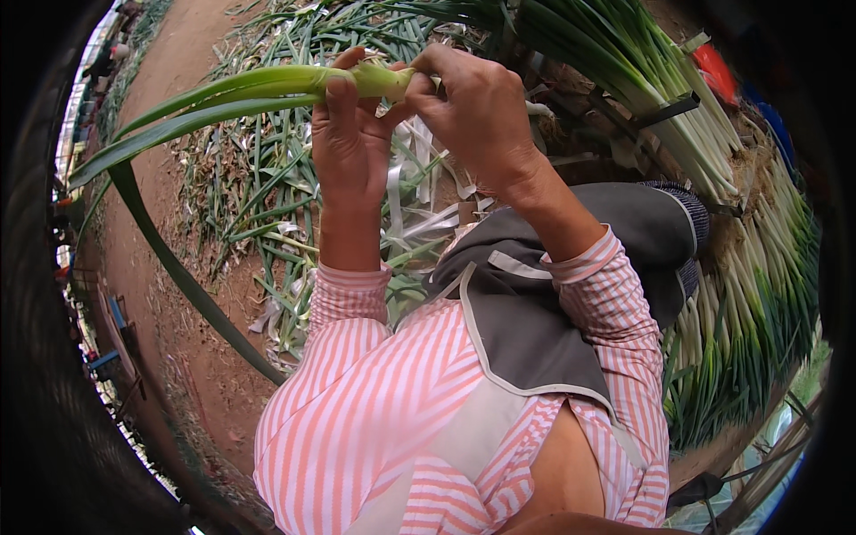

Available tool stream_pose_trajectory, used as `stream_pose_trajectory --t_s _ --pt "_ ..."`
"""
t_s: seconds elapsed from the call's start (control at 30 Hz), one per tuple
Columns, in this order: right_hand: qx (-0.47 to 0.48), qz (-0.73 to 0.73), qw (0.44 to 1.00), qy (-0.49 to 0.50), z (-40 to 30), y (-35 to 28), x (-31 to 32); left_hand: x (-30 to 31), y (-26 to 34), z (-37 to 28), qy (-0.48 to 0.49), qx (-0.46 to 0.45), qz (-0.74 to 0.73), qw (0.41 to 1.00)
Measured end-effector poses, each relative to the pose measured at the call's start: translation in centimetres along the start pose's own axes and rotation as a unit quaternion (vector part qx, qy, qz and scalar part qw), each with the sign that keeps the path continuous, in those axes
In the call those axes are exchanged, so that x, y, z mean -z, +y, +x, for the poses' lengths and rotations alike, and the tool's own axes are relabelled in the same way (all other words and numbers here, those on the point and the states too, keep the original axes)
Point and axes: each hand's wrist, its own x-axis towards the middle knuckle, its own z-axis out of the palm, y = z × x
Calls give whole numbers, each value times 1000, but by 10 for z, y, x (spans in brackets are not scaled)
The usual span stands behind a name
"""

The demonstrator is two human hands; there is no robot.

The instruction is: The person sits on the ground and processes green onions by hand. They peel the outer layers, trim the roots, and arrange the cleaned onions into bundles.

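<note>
My left hand (351,134) holds a green onion stalk (267,80) between thumb and fingers, palm turned up. The stalk's long green leaves stretch out to the left, and one hangs down toward my sleeve. My right hand (471,107) pinches at the pale end of the same stalk, fingertips close to those of my left hand. Whether a loose layer is between the right fingertips is too small to tell. At the upper right a bundle of long green onions (682,127) rests against a dark metal bracket (665,110).
Many long green onions (742,301) lie in a dense row on the right. Cut leaves and peeled skins (287,174) litter the soil ahead of me. A bare dirt path (167,73) runs along the left. Something red (715,73) stands behind the bundle.
</note>
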Motion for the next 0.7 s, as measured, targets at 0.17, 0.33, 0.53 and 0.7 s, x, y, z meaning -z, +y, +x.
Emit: stream_pose_trajectory --t_s 0.17,0.33,0.53,0.7 --pt "-143 65 987 -43 -1 30 -6 9 -7 7 93 35 -69 993" --pt "-430 522 736 -8 1 86 18 24 -4 17 160 22 -171 972" --pt "-312 425 811 252 -3 137 49 34 -15 22 157 16 -167 973" --pt "-110 158 957 -217 -19 69 2 12 -22 26 99 -24 -149 984"
